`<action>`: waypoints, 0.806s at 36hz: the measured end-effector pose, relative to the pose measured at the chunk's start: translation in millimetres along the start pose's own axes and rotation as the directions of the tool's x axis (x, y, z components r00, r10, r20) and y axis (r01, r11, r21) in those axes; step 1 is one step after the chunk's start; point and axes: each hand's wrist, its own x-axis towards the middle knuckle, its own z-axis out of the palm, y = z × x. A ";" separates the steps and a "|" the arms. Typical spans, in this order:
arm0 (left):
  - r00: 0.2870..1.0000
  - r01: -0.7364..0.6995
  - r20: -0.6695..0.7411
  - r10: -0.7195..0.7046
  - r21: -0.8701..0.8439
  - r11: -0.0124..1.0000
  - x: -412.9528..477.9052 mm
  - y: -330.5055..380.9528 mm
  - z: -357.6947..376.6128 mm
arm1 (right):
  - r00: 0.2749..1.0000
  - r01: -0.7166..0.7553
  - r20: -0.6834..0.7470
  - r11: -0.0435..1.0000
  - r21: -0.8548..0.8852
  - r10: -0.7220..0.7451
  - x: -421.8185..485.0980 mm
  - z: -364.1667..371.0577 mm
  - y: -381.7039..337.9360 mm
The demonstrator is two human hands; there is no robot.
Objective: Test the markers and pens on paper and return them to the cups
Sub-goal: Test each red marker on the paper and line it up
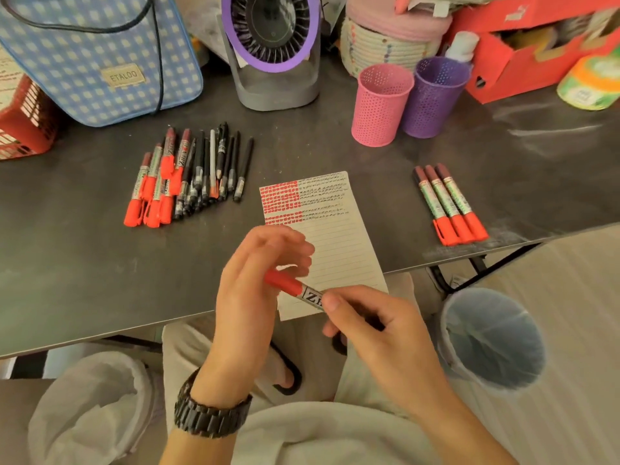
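Red marker (289, 284), one item: held at 6 o'clock of the lined paper (339, 243), over the worktop (100, 263) edge. Left hand (255, 280) grip curled round the cap end, right hand (379, 327) grip pinching the barrel; probably to part or join cap and body. Mixed pile (188, 179) of markers and pens, likely untested: 10 o'clock. Three markers (449, 204), seemingly tested, set apart: 3 o'clock. Pink cup (380, 105) and purple cup (432, 99): 1 o'clock, no pens showing above their rims.
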 end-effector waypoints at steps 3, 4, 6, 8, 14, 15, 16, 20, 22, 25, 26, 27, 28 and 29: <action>0.991 0.109 0.061 -0.122 0.184 0.977 -2.8 -4.7 -7.3 | 1.000 -0.002 -0.028 1.000 -0.026 0.001 6.7 -13.7 -2.5; 0.985 0.139 0.065 -0.160 0.248 0.959 -4.3 -5.7 -10.1 | 0.999 -0.014 -0.035 1.000 -0.019 0.013 8.3 -18.1 -3.3; 0.979 0.162 0.060 -0.197 0.368 0.916 -6.5 -7.5 -16.1 | 0.998 -0.036 -0.055 0.999 0.021 0.038 12.4 -26.3 -4.9; 0.977 0.161 0.064 -0.204 0.405 0.900 -8.6 -10.3 -20.4 | 0.995 -0.064 -0.074 0.994 0.091 0.071 18.1 -32.1 -5.2; 0.975 0.188 0.045 -0.216 0.349 0.918 -14.6 -15.7 -8.4 | 0.992 -0.075 -0.061 0.903 0.423 0.110 28.8 -29.2 4.7; 0.976 0.191 0.032 -0.214 0.339 0.921 -14.5 -17.0 -5.1 | 0.993 -0.060 -0.068 0.908 0.414 0.096 29.0 -27.0 5.6; 0.977 0.192 0.020 -0.210 0.332 0.924 -14.1 -18.5 -1.9 | 0.993 -0.046 -0.078 0.917 0.397 0.084 29.1 -24.4 6.3; 0.983 0.158 0.027 -0.179 0.357 0.921 -12.0 -23.2 10.0 | 0.993 -0.006 -0.110 0.958 0.287 0.039 28.5 -14.2 9.9; 0.984 0.129 0.053 -0.169 0.442 0.888 -10.2 -22.9 15.1 | 0.993 -0.006 -0.113 0.966 0.259 0.037 29.7 -11.9 12.0; 0.993 0.014 0.081 -0.084 0.636 0.771 -5.3 -23.0 15.1 | 0.992 0.021 -0.127 0.977 0.211 0.006 34.2 -19.8 11.2; 0.996 -0.044 0.083 -0.020 0.704 0.708 -2.7 -23.1 12.5 | 0.991 0.040 -0.129 0.982 0.183 -0.016 36.0 -26.4 10.0; 0.996 -0.088 0.083 0.038 0.759 0.646 0.0 -22.7 8.5 | 0.990 0.064 -0.130 0.987 0.149 -0.045 37.7 -34.8 8.5; 0.993 -0.114 0.079 0.084 0.795 0.596 3.7 -22.3 3.0 | 0.988 0.090 -0.132 0.991 0.095 -0.077 40.0 -44.9 6.9; 0.990 -0.128 0.072 0.121 0.819 0.559 7.9 -22.3 -3.6 | 0.984 0.110 -0.140 0.994 0.018 -0.107 42.7 -56.9 5.4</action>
